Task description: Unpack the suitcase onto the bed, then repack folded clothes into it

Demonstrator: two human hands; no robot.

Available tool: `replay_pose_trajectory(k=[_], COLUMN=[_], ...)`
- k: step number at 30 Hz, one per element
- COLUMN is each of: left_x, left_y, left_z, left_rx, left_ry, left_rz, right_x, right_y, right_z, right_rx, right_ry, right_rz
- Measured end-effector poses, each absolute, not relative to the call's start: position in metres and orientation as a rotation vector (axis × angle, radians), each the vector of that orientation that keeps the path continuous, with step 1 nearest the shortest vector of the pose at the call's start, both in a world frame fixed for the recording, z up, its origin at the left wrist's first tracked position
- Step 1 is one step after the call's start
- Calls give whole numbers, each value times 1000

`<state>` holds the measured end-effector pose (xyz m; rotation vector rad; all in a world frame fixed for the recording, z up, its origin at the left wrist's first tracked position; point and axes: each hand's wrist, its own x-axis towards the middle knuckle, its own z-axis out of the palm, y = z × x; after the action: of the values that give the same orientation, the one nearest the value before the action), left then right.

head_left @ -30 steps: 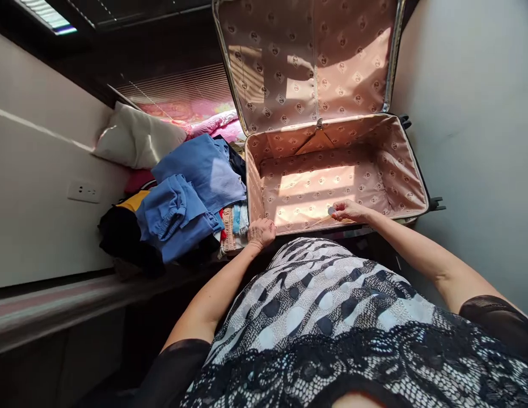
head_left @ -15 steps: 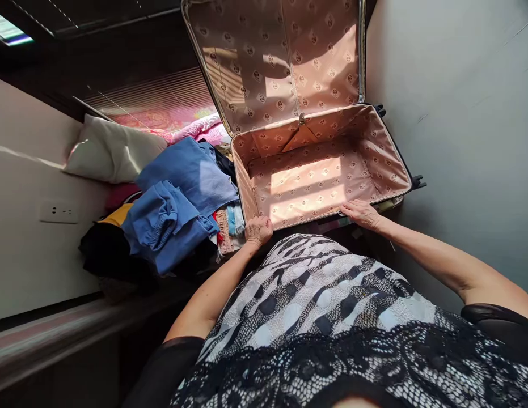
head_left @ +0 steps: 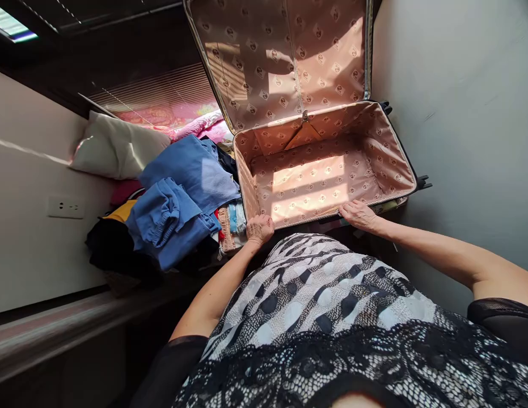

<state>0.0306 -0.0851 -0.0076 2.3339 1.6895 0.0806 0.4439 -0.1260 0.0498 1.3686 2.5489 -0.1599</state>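
Note:
An open suitcase (head_left: pixel 308 180) with pink patterned lining lies in front of me, its lid (head_left: pixel 289 62) raised at the far side. My left hand (head_left: pixel 260 228) is closed over the near rim at the left corner. Farther right on the same rim, my right hand (head_left: pixel 357 215) grips the edge with bent fingers. Nothing lies inside the suitcase except its lining and a strap (head_left: pixel 305 131) at the back wall. Blue folded clothes (head_left: pixel 178 198) are heaped just left of the suitcase.
A pale pillow (head_left: pixel 119 148) leans behind the clothes, near pink bedding (head_left: pixel 204 126). Black garments (head_left: pixel 108 249) hang at the pile's left. A wall (head_left: pixel 463 130) stands close on the right, and a wall socket (head_left: pixel 66 207) is at the left. Blinds cover the back.
The view has shifted slightly, so the scene sits a little farther right. Both hands remain on the suitcase's near rim.

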Motion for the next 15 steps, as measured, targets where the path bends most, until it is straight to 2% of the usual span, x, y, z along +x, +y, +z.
replay_pose_trajectory(k=[5,10,15], left_x=[30,33,36], left_y=[-86,-88,-88], left_z=[-8,-1,3], left_rx=[2349,2305,2296], left_ry=[1687,1733,1743], left_rz=[128,2,-66], right_x=[425,415,443], right_y=[-125,-119,-115], right_z=[44,43,42], right_rx=[1290,1231,1180], right_ry=[2508,2463,2526], right_rz=[-172,-191,-373])
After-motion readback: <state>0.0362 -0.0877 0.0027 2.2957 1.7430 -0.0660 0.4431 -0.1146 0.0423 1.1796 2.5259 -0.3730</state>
